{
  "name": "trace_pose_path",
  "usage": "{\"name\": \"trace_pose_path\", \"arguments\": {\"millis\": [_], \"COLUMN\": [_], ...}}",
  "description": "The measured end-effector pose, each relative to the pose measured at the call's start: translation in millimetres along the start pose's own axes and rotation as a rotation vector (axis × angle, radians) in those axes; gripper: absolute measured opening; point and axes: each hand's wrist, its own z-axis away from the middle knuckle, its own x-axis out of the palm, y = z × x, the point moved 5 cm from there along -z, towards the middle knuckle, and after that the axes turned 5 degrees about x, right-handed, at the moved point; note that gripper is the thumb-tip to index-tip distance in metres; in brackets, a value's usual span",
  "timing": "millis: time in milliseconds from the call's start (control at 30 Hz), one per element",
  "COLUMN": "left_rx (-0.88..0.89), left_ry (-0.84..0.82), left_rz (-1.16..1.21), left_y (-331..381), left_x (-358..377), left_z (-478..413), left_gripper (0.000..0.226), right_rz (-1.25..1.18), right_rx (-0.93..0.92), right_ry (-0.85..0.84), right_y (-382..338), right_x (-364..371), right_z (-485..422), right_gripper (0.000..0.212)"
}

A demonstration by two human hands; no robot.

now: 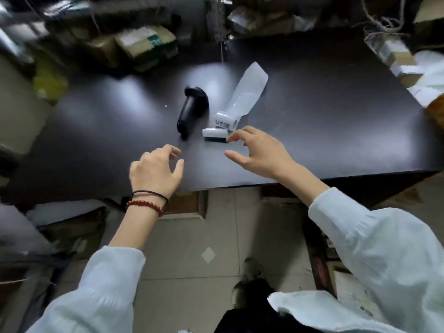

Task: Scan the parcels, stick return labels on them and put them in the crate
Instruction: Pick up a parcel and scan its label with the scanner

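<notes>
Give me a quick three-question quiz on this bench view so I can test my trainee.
1. True or false: the left hand grips the scanner.
2. What lies closest to the fingertips of the right hand? A: the label rolls. B: the scanner. C: a parcel.
3. Fill in: the red bead bracelet sits on the ____ wrist.

Key: 1 false, both hands hold nothing and the scanner lies alone on the black table. 2 A. 3 left.
</notes>
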Motion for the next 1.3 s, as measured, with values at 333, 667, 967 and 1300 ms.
{"name": "trace_pose_path", "arguments": {"millis": [333,667,967,1300], "left_rx": [-0.167,-0.155,-0.109,0.050], "left_ry": [0.013,-0.083,-0.181,-0.185], "left_rz": [0.012,0.042,0.081,0.123], "left_y": [-77,-93,-141,-179], "left_x": [11,47,74,94], "left_z": [-66,-159,-210,-295], "left_gripper": [0.025,0.027,0.027,0.038], "right_rz": [0.020,-0.117,-0.326,-0.378], "right_rx": [0.059,0.327,0.535,0.533], "right_ry": [0.106,0.099,0.123,0.242], "right_y": [-30,-21,-48,-61], "right_x": [23,60,97,111], "right_z": [-125,-203,-268,-323], "right_gripper": [0.050,0.073,0.095,0.062]}}
